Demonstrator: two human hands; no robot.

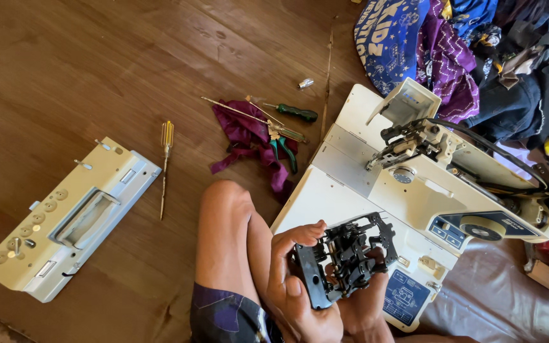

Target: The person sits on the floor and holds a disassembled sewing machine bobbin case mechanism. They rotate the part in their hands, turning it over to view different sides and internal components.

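Both hands, left hand (pixel 290 289) and right hand (pixel 365 303), clamp the black mechanism (pixel 344 257). I'd hold it level over the sewing machine (pixel 414 190) so nothing drops.

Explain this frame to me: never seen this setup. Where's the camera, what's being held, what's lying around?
One camera, worn on the person's head, looks down at a wooden floor. The person sits there; both hands grip a black mechanical assembly, left hand at its near end, right hand underneath. Beside them lies an opened cream sewing machine. Its detached cream cover panel lies to the left. Also on the floor: a yellow-handled screwdriver, a green-handled screwdriver, pliers on a maroon rag, and a clothes pile.
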